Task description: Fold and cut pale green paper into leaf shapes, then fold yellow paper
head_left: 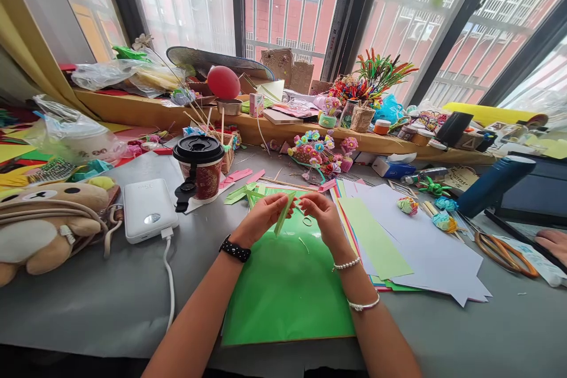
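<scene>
My left hand (271, 215) pinches a narrow folded strip of light green paper (284, 212), held tilted above a green sheet (287, 289). My right hand (319, 212) is close beside it, fingertips curled together near the strip. Whatever lies between those fingertips is too small to make out. Below the right fingers a small pale loop (307, 221) shows, perhaps a handle; its other end is hidden. A thin curled paper scrap (303, 245) rests on the green sheet. Folded green paper pieces (241, 194) and pink ones (237, 178) lie behind my left hand.
White paper sheets (425, 248) and a light green strip (376, 236) lie at right, by orange-handled scissors (507, 254). Left stand a lidded cup (204, 171) and a cabled power bank (148, 209). Another person's hand (553, 244) shows at the right edge.
</scene>
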A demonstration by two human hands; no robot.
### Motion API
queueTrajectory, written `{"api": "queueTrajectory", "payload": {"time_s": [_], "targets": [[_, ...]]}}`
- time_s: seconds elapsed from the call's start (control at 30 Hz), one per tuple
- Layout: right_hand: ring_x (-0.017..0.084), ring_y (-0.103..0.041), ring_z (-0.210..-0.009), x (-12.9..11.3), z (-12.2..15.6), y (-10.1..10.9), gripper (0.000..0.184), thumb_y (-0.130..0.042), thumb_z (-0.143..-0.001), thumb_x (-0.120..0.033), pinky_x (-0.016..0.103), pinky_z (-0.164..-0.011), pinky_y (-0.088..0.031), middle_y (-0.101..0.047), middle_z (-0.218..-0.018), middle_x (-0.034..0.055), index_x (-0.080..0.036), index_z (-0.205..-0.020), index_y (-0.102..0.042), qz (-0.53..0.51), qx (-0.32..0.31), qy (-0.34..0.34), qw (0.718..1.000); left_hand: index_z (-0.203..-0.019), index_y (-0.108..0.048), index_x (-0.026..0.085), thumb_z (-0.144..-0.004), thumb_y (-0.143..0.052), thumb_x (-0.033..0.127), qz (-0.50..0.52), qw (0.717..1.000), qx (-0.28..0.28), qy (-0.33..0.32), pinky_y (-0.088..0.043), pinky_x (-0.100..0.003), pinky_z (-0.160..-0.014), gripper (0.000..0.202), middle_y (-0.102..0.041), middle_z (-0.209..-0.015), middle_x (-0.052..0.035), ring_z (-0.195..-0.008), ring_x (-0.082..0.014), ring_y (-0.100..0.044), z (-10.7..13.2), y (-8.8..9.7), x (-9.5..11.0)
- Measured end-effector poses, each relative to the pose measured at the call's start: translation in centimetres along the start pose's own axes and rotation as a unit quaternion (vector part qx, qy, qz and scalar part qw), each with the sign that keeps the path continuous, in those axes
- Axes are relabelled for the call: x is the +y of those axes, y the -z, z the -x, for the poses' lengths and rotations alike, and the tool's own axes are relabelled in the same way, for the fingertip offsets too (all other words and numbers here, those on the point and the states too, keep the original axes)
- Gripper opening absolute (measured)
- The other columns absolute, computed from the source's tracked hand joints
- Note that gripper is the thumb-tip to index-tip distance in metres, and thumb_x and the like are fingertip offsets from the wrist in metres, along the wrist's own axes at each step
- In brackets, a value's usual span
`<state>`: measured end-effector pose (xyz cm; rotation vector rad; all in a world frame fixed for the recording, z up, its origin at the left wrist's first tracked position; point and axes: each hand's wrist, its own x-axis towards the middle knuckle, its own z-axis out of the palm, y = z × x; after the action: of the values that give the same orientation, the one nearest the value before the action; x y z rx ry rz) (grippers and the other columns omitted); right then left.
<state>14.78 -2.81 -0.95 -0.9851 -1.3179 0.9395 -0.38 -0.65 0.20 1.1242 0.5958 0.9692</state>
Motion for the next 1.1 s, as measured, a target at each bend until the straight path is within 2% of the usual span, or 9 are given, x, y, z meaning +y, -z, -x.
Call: {"api": "queueTrajectory", "payload": {"time_s": [0.13,0.23,0.43,0.63,0.87,1.1], "targets": [[0.014,-0.056,-0.075,-0.33,0.23,0.15,0.020,-0.058,-0.071,-0.035,0.025,-0.063,-0.046,-0.061,-0.090,0.0038,-0.020,-0.082,-0.065,-0.015,-0.048,0.032,0.998,-0.072,-0.065,0.017,-0.063,-0.064,0.040,-0.008,0.999,-0.041,0.019,-0.036,-0.020,-0.054,0.025,-0.057,-0.064,-0.0007,-0.055,-0.0083,-0.048,0.10,-0.25,-0.29],[0.016,-0.056,-0.080,-0.19,0.33,0.17,0.023,-0.057,-0.072,-0.036,0.028,-0.067,-0.047,-0.058,-0.095,0.0044,-0.021,-0.086,-0.066,-0.023,-0.063,0.042,0.997,-0.070,-0.065,0.016,-0.065,-0.063,0.040,-0.022,0.998,-0.051,0.017,-0.036,-0.020,-0.053,0.024,-0.057,-0.063,-0.0007,-0.054,-0.0081,-0.047,0.16,-0.36,-0.38],[0.017,-0.056,-0.084,-0.31,0.31,0.15,0.015,-0.059,-0.071,-0.032,0.029,-0.071,-0.047,-0.059,-0.089,0.0033,-0.022,-0.078,-0.067,-0.023,-0.055,0.054,0.997,-0.066,-0.064,0.017,-0.065,-0.064,0.036,-0.042,0.998,-0.045,0.022,-0.033,-0.019,-0.051,0.019,-0.054,-0.057,0.0013,-0.052,-0.0078,-0.046,0.17,-0.50,-0.38],[0.018,-0.055,-0.087,-0.74,0.34,0.16,0.012,-0.061,-0.070,-0.029,0.028,-0.070,-0.048,-0.058,-0.087,0.0032,-0.023,-0.078,-0.067,-0.032,-0.059,0.063,0.996,-0.066,-0.063,0.015,-0.063,-0.066,0.032,-0.044,0.999,-0.023,0.011,-0.037,-0.020,-0.057,0.018,-0.057,-0.062,0.0004,-0.058,-0.0091,-0.051,0.12,-0.48,-0.35],[0.015,-0.055,-0.082,-0.57,0.26,0.32,0.012,-0.063,-0.069,-0.023,0.026,-0.065,-0.048,-0.056,-0.086,0.0014,-0.027,-0.079,-0.068,-0.083,-0.092,0.083,0.989,-0.066,-0.062,0.014,-0.068,-0.063,0.029,-0.061,0.997,-0.038,-0.017,-0.036,-0.019,-0.056,0.015,-0.056,-0.059,0.0015,-0.056,-0.0074,-0.049,0.13,-0.29,-0.31],[0.015,-0.055,-0.081,-0.52,0.21,0.60,0.011,-0.063,-0.070,-0.022,0.028,-0.068,-0.047,-0.057,-0.083,0.0011,-0.029,-0.077,-0.069,-0.072,-0.104,0.098,0.987,-0.064,-0.062,0.015,-0.070,-0.062,0.028,-0.083,0.994,-0.063,-0.033,-0.036,-0.020,-0.058,0.014,-0.058,-0.059,0.0019,-0.058,-0.0077,-0.050,0.25,-0.39,-0.15]]}}
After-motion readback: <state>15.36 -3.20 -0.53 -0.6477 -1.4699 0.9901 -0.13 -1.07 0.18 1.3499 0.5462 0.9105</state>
